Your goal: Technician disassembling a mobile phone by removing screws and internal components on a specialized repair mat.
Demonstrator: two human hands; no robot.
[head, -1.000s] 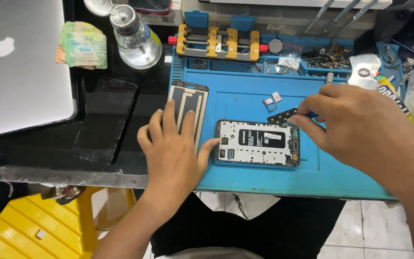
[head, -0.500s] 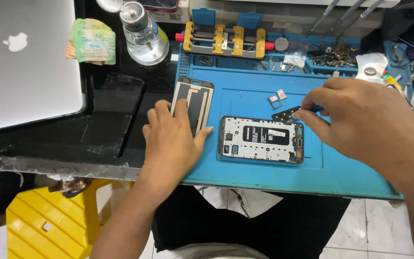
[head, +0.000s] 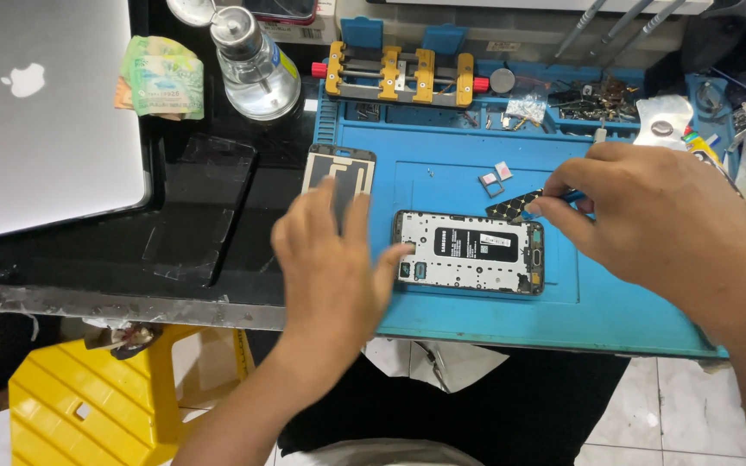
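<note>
Phone [head: 470, 251]: long axis left-right; flat left hand [head: 334, 259] at its left end; right hand [head: 649, 216] pinches blue tool [head: 570, 197] above its right end.

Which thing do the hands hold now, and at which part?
The right hand pinches a blue tool near its tip, against a small dark perforated piece. The left hand holds nothing.

Mat under both hands [head: 477, 319]: blue, matt, rubbery-looking, smooth.
Opened phone between the hands [head: 470, 251]: pale metal-looking plate, glossy black label.
Small piece at the right hand's [head: 649, 220] fingertips [head: 514, 205]: dark, dotted, slightly shiny.
Frame beyond the left hand [head: 331, 272] [head: 339, 168]: dull metal-looking rim.
Bottle far beyond the left hand [head: 252, 65]: clear, glossy, with metal-looking top.
Laptop left of the left hand [head: 41, 121]: matt silver lid.
Stool below the left hand [head: 88, 397]: yellow plastic, ribbed.
</note>
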